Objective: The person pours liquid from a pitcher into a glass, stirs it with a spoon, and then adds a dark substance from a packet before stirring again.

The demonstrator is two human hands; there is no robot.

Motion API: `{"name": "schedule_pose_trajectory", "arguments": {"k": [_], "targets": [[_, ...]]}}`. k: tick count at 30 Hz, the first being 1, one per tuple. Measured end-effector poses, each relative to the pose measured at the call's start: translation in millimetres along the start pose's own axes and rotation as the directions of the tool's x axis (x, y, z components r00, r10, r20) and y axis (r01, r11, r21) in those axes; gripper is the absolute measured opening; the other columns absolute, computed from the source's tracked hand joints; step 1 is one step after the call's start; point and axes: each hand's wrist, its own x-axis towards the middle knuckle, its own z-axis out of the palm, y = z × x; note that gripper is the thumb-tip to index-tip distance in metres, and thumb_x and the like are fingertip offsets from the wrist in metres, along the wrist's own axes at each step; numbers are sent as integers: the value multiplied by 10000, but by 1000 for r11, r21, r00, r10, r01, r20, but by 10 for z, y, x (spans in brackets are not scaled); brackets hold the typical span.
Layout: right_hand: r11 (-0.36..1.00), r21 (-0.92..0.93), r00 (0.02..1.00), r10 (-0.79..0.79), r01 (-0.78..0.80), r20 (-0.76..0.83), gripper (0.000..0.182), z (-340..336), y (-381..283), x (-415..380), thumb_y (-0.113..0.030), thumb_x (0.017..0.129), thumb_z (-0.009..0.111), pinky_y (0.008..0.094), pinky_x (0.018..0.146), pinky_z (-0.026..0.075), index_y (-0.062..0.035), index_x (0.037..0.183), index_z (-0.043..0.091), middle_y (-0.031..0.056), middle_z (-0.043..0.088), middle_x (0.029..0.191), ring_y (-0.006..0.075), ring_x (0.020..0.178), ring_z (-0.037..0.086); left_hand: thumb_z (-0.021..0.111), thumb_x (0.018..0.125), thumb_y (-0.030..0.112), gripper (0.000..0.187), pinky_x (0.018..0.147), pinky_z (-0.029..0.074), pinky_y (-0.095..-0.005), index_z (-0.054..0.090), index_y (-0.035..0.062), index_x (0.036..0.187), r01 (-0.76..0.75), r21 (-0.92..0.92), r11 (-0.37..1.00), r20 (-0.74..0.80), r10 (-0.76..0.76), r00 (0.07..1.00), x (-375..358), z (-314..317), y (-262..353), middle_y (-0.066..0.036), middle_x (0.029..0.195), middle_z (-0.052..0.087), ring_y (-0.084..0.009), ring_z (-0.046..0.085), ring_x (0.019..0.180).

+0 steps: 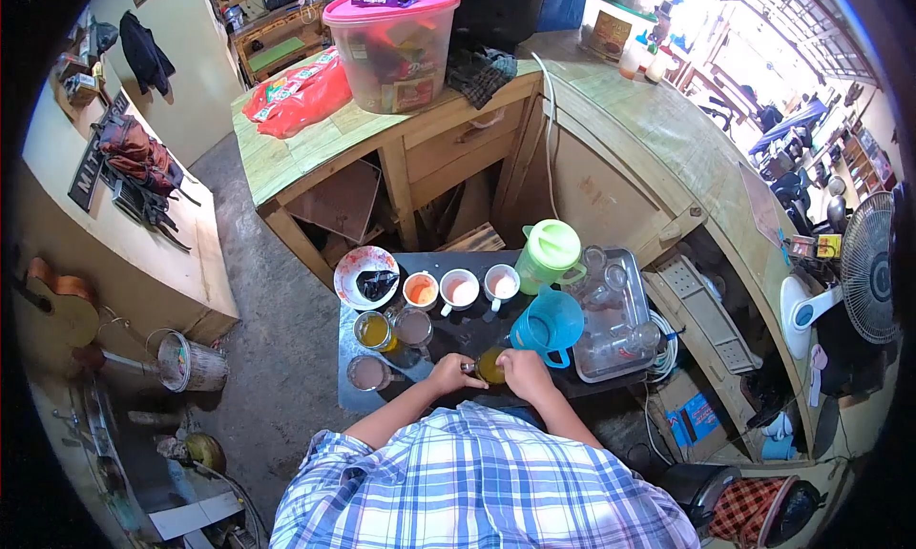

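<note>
A glass of yellow-green drink (490, 366) stands at the front of the dark table, between my two hands. My left hand (456, 375) is closed at the glass's left side, by its handle. From the right, my right hand (525, 373) has its fingers closed round the glass's side. Just behind is a blue pitcher (549, 322). To the left are another yellow drink glass (374, 331) and two glasses of brownish drink, one behind (413, 327) and one in front (367, 372). Several white cups (459, 290) form a row farther back.
A green lidded pitcher (551, 253) stands at the back of the dark table (458, 344). On the right, a clear tray (611, 363) holds several glasses. A patterned bowl (365, 275) with black plastic sits back left. Wooden counters enclose the back and right.
</note>
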Motion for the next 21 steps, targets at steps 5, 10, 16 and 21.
{"name": "schedule_pose_trajectory", "arguments": {"k": [5, 10, 16, 21], "targets": [[997, -6, 997, 71, -71, -40, 224, -32, -80, -12, -123, 892, 508, 438, 778, 497, -3, 866, 695, 210, 671, 873, 380, 844, 648, 889, 574, 438, 557, 533, 407, -395, 560, -7, 638, -35, 29, 999, -10, 36, 999, 11, -3, -17, -107, 542, 506, -255, 451, 496], [1000, 25, 1000, 12, -12, 27, 224, 27, 32, -1, -131, 909, 509, 444, 769, 495, -7, 869, 691, 206, 673, 868, 380, 834, 650, 890, 576, 434, 577, 521, 389, -394, 521, -9, 612, -50, 36, 998, -19, 51, 999, 23, 20, -55, -104, 524, 474, -245, 407, 487], [1000, 15, 1000, -13, 13, 27, 220, 11, 59, 15, -134, 904, 515, 441, 763, 495, -6, 871, 690, 203, 675, 858, 380, 822, 650, 889, 580, 434, 570, 510, 377, -391, 526, -4, 610, -49, 49, 998, -20, 50, 999, 28, 22, -56, -89, 510, 443, -230, 388, 482], [998, -68, 998, 1, 3, 59, 217, 31, 112, 9, -133, 904, 516, 437, 752, 498, -7, 873, 690, 206, 673, 841, 380, 811, 649, 887, 586, 430, 539, 532, 403, -386, 568, -1, 643, -31, 22, 999, -8, 31, 999, 18, 17, -51, -81, 527, 479, -236, 427, 491]]}}
